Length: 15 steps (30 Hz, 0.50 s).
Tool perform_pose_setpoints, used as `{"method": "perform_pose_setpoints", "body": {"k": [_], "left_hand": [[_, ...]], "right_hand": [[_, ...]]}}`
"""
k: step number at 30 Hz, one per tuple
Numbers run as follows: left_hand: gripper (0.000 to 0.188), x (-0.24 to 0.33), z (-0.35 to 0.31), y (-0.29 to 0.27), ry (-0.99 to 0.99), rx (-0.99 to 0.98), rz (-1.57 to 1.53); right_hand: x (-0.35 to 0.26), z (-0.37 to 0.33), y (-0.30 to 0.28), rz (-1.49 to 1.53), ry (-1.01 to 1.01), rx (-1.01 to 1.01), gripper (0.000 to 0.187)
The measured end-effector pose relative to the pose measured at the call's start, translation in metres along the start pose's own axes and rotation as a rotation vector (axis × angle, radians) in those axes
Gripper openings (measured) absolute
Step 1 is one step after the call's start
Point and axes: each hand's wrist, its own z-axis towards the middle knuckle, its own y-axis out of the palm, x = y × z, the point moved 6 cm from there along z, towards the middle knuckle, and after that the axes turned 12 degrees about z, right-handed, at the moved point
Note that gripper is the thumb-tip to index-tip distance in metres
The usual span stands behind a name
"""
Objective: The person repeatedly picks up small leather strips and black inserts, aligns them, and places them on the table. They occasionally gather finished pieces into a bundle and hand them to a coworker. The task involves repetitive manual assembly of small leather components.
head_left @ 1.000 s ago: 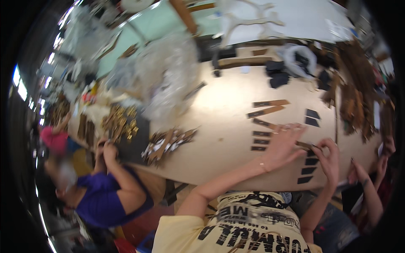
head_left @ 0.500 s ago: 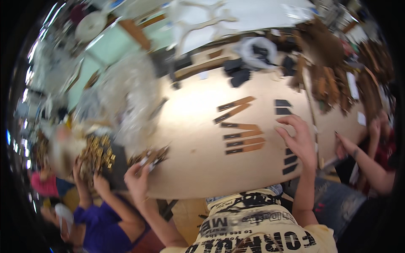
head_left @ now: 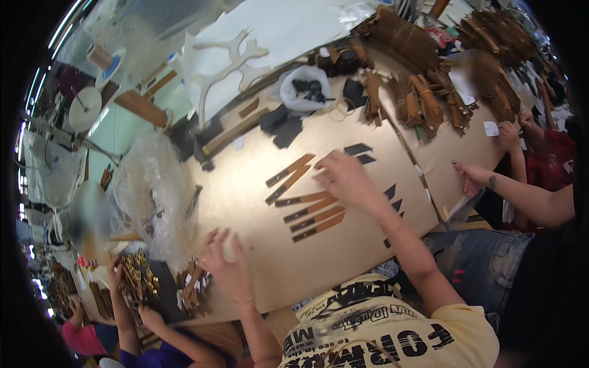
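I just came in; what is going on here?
The person's right hand is over brown strips with dark ends on the table, near black pieces; whether it touches one is unclear. The left hand, seemingly empty, is near a pile of brown straps. A co-worker in purple has both hands by gold-coloured parts.

Tan tabletop (head_left: 282, 264), brown strips (head_left: 313, 211), dark pieces (head_left: 358, 148), crumpled plastic (head_left: 153, 196)

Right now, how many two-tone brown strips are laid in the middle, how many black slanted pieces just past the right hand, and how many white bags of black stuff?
Two-tone brown strips: 6
Black slanted pieces just past the right hand: 2
White bag of black stuff: 1
Total: 9
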Motion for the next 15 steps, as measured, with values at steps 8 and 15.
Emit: {"method": "perform_pose_setpoints", "body": {"k": [8,15], "left_hand": [[0.023,0.069,-0.027,0.075,0.305,-0.118,-0.223],[0.031,0.047,-0.034,0.098,0.435,0.022,-0.386]], "right_hand": [[-0.009,-0.039,0.007,0.057,-0.001,-0.006,0.018],[0.000,-0.083,-0.022,0.100,0.150,0.129,0.020]]}}
